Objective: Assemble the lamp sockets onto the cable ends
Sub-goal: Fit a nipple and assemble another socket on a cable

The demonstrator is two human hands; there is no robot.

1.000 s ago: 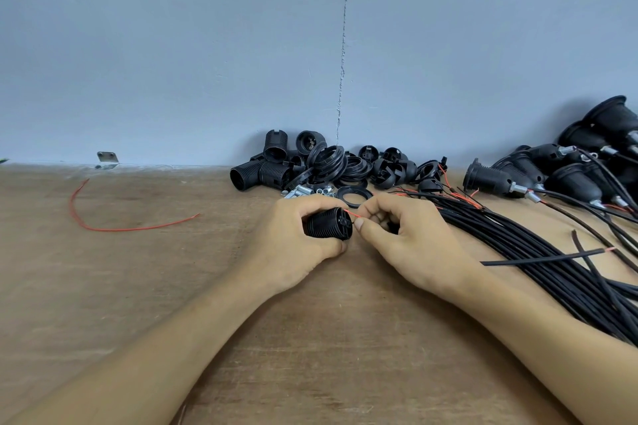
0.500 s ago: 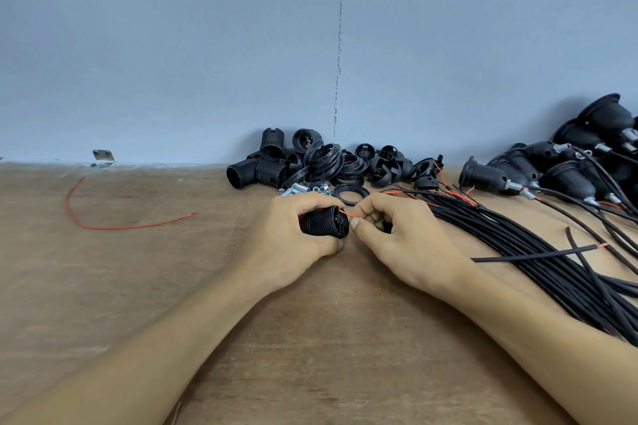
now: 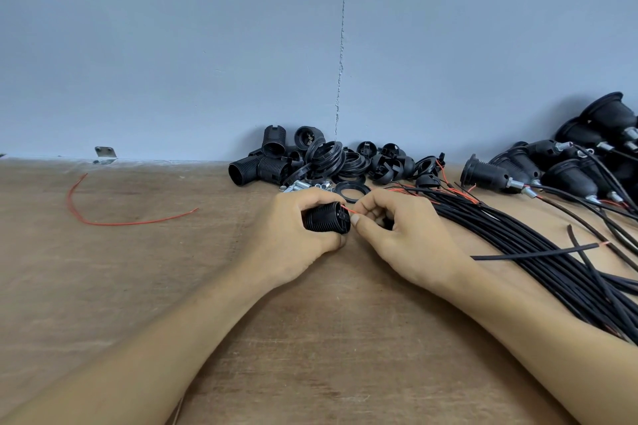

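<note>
My left hand (image 3: 293, 235) grips a black threaded lamp socket (image 3: 326, 217) lying on its side on the wooden table (image 3: 138, 286). My right hand (image 3: 400, 231) pinches a thin red wire (image 3: 347, 209) whose tip meets the socket's end face. The cable behind that wire is hidden under my right hand. A thick bundle of black cables (image 3: 511, 245) with red wire ends runs from my right hand toward the lower right.
Loose black socket parts, rings (image 3: 352, 191) and metal fittings are heaped against the blue wall (image 3: 172, 45) at the back middle. Finished sockets on cables (image 3: 490, 176) pile up at the right. A loose red wire (image 3: 114, 221) lies at the left. A metal bracket (image 3: 104, 154) sits by the wall.
Both hands stay close together at the socket, with only small shifts of the fingers and of the view.
</note>
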